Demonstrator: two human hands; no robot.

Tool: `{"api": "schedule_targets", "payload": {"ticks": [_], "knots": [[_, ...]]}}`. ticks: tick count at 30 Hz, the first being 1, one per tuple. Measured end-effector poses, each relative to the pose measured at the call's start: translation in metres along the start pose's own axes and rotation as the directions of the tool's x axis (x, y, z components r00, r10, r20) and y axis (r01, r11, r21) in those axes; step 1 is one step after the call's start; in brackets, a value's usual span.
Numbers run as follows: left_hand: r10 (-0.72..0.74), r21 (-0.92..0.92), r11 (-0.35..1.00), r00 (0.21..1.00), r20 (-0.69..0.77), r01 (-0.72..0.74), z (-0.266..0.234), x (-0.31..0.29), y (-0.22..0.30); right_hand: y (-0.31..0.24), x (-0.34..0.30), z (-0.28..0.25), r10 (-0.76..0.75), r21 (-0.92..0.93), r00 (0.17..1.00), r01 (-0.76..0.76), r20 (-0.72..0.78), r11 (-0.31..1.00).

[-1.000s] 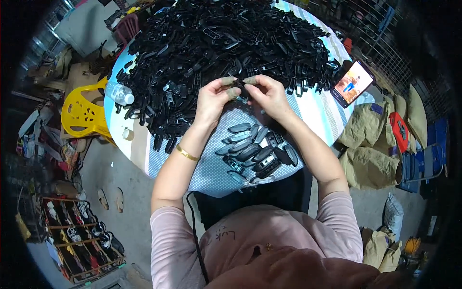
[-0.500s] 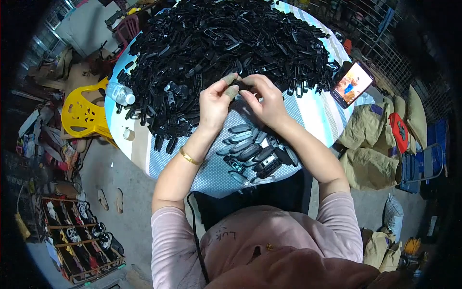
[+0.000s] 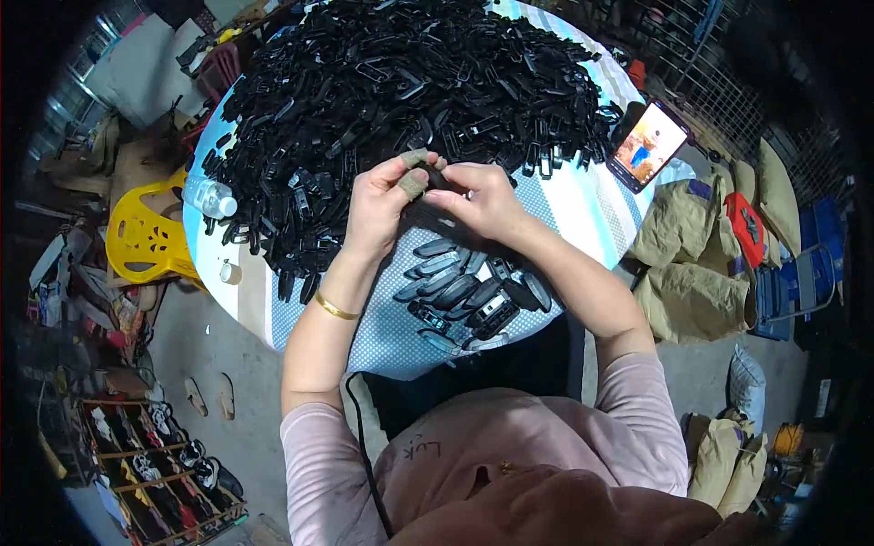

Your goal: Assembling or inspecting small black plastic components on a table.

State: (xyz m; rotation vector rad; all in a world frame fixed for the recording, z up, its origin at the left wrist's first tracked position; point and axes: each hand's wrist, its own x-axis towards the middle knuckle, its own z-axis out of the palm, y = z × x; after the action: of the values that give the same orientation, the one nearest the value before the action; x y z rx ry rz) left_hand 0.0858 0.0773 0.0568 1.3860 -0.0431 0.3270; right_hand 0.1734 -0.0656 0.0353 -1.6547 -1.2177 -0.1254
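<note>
Black moulded plastic, small: one black clip part (image 3: pixel 437 179) is pinched between both hands just above the near edge of the big heap of black parts (image 3: pixel 401 82), over the round worktop (image 3: pixel 583 196).

Left hand (image 3: pixel 378 207): fingers curled closed on the part's left end, thumb and forefinger wrapped in tan tape (image 3: pixel 412 184). Right hand (image 3: pixel 481 200): closed on the right end, fingertips meeting the left hand's. Most of the part is hidden by the fingers, so exact shape can't be told.

Handling judgement:
- light, rigid, probably smooth and a bit slippery; the tape suggests edges that bite or rub
- not fragile as a whole, but thin tabs likely snap if levered
- best hold is on the two ends, pinch grip, pressure along the long axis

Finished-looking row of black pieces (image 3: pixel 473 296) lies flat on the dotted cloth (image 3: pixel 382 337) between the forearms, close to the person. Phone (image 3: pixel 648 144) leans at the right of the heap, water bottle (image 3: pixel 209 196) at the left rim, yellow plastic chair (image 3: pixel 146 238) beyond that.
</note>
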Motion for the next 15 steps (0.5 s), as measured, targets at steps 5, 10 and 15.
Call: {"api": "schedule_targets", "payload": {"ticks": [5,10,15], "knots": [[0.011,-0.092,0.996,0.998,0.056,-0.006,-0.009,0.002,-0.008,-0.006,-0.002,0.008,-0.112,-0.036,0.985,0.108,-0.128,0.993],[-0.185,0.007,0.983,0.983,-0.009,0.185,-0.013,0.009,-0.020,-0.001,0.006,-0.001,0.117,-0.142,0.990,-0.104,0.085,0.984],[0.004,0.158,0.987,0.999,-0.046,0.003,-0.001,0.006,0.000,0.006,0.003,-0.013,0.191,-0.289,0.905,-0.080,0.381,0.954]]}}
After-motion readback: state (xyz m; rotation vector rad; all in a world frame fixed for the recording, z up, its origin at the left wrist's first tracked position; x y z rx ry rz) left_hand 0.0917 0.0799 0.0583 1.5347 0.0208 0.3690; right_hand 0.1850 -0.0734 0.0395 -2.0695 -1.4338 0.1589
